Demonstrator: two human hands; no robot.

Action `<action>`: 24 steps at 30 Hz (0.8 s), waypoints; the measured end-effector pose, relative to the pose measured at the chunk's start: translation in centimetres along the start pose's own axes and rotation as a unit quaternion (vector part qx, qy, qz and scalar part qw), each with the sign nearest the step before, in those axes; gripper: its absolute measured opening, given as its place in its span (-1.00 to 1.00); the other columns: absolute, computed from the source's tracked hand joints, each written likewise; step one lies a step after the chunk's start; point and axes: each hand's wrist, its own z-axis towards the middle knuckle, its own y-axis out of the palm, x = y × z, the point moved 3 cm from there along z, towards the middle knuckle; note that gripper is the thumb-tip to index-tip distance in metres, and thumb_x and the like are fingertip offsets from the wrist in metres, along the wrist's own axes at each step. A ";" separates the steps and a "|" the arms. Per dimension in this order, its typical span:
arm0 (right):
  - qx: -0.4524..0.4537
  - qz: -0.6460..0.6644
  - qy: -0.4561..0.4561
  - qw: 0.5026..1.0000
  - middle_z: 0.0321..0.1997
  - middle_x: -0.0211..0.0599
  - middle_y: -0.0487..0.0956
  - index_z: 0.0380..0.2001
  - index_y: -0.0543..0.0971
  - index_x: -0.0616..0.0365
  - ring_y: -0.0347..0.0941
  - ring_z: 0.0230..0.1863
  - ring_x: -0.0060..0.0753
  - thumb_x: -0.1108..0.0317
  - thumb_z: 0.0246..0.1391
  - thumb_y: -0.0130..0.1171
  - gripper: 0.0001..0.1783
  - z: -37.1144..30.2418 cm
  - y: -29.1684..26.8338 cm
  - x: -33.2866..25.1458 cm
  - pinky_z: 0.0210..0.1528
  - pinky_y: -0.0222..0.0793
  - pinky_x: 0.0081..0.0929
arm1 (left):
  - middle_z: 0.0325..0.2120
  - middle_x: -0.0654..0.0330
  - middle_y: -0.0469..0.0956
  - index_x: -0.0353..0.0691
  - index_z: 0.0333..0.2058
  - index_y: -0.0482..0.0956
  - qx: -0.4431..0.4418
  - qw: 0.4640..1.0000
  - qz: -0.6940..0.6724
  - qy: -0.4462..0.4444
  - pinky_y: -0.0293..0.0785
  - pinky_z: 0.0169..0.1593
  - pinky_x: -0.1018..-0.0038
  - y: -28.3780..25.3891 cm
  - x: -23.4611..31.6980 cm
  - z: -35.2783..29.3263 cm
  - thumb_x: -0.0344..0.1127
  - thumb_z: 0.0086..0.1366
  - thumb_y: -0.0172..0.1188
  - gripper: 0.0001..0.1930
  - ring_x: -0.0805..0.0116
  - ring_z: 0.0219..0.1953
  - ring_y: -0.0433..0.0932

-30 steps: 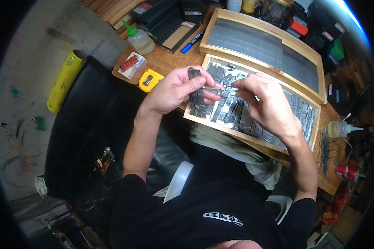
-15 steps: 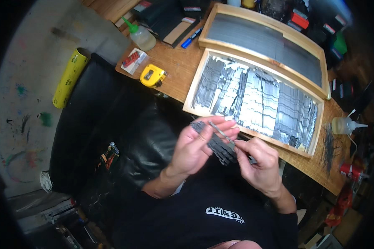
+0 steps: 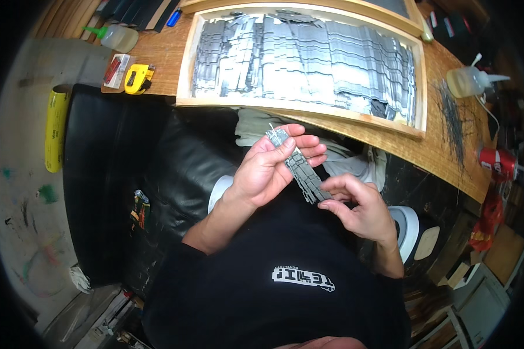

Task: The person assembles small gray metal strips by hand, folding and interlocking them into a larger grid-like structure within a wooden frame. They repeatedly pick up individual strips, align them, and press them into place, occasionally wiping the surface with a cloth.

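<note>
Between the counter [image 3: 164, 64] and the person's body, the left hand [image 3: 265, 171], fingers loosely spread, clamps a bundle of grey strips [image 3: 303, 170] under its thumb. It looks light, thin and breakable, best held across its long edges; the half-curled right hand [image 3: 365, 212] pinches the lower end.

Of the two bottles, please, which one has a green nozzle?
The left bottle, beyond the tape measure: its nozzle is green, while the right bottle's is pale.
</note>
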 end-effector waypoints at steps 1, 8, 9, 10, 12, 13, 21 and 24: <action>-0.014 -0.045 -0.026 0.999 -0.23 -0.14 0.76 -0.14 0.68 0.28 0.76 -0.25 -0.26 0.57 0.11 0.43 -0.77 -0.5 -0.7 0.4 -0.20 0.62 -0.47 | 0.09 -0.02 0.65 -0.23 0.18 0.49 -0.011 1.000 -0.003 -0.016 0.41 0.42 -0.17 -0.1 -0.4 0.3 -0.38 0.59 0.05 -0.73 -0.05 0.24 0.59; -0.030 -0.054 -0.099 0.993 -0.27 -0.12 0.78 -0.19 0.78 0.28 0.77 -0.26 -0.23 0.55 0.04 0.49 -0.78 -1.5 -1.2 2.8 -0.24 0.64 -0.48 | 0.14 -0.16 0.60 -0.29 0.25 0.42 -0.040 0.996 -0.006 -0.080 0.46 0.36 -0.23 0.7 -2.2 1.2 -0.37 0.60 0.03 -0.67 -0.16 0.25 0.57; -0.017 -0.073 -0.105 0.992 -0.27 -0.12 0.78 -0.19 0.78 0.28 0.77 -0.26 -0.23 0.56 0.04 0.48 -0.78 -1.6 -1.2 2.8 -0.24 0.64 -0.48 | 0.14 -0.19 0.59 -0.31 0.26 0.41 -0.030 0.996 0.019 -0.085 0.47 0.35 -0.23 0.9 -2.1 1.3 -0.36 0.61 0.03 -0.66 -0.17 0.25 0.57; -0.004 -0.091 -0.112 0.990 -0.27 -0.11 0.78 -0.20 0.78 0.28 0.77 -0.26 -0.23 0.57 0.04 0.48 -0.79 -1.7 -1.2 2.8 -0.23 0.64 -0.48 | 0.14 -0.22 0.58 -0.32 0.26 0.40 -0.020 0.995 0.045 -0.090 0.49 0.34 -0.23 1.2 -1.9 1.4 -0.34 0.61 0.02 -0.65 -0.19 0.24 0.57; 0.025 -0.104 -0.116 0.988 -0.28 -0.12 0.77 -0.20 0.78 0.28 0.76 -0.29 -0.23 0.59 0.05 0.46 -0.79 -1.9 -1.3 3.1 -0.25 0.63 -0.47 | 0.14 -0.25 0.58 -0.34 0.27 0.39 -0.001 0.992 0.082 -0.093 0.50 0.33 -0.23 1.2 -1.7 1.4 -0.32 0.61 0.02 -0.64 -0.20 0.24 0.57; 0.039 -0.111 -0.117 0.986 -0.28 -0.12 0.77 -0.20 0.77 0.28 0.75 -0.30 -0.23 0.59 0.05 0.45 -0.79 -2.0 -1.4 3.3 -0.26 0.62 -0.47 | 0.14 -0.26 0.57 -0.35 0.27 0.39 0.007 0.992 0.092 -0.092 0.51 0.32 -0.23 1.1 -1.8 1.4 -0.31 0.62 0.02 -0.63 -0.20 0.24 0.57; 0.035 -0.104 -0.122 0.986 -0.30 -0.14 0.74 -0.18 0.76 0.28 0.72 -0.35 -0.22 0.61 0.07 0.43 -0.79 -1.4 -1.2 2.9 -0.28 0.58 -0.43 | 0.14 -0.28 0.57 -0.40 0.28 0.36 0.012 0.994 0.067 -0.083 0.58 0.28 -0.06 1.0 -1.4 1.5 -0.29 0.62 0.03 -0.60 -0.18 0.22 0.59; 0.034 -0.106 -0.122 0.986 -0.31 -0.14 0.75 -0.18 0.76 0.28 0.72 -0.35 -0.22 0.60 0.06 0.44 -0.79 -1.5 -1.5 3.1 -0.28 0.58 -0.44 | 0.15 -0.29 0.56 -0.41 0.29 0.36 0.017 0.990 0.096 -0.101 0.58 0.29 -0.02 0.7 -0.9 1.5 -0.30 0.61 0.04 -0.59 -0.20 0.23 0.58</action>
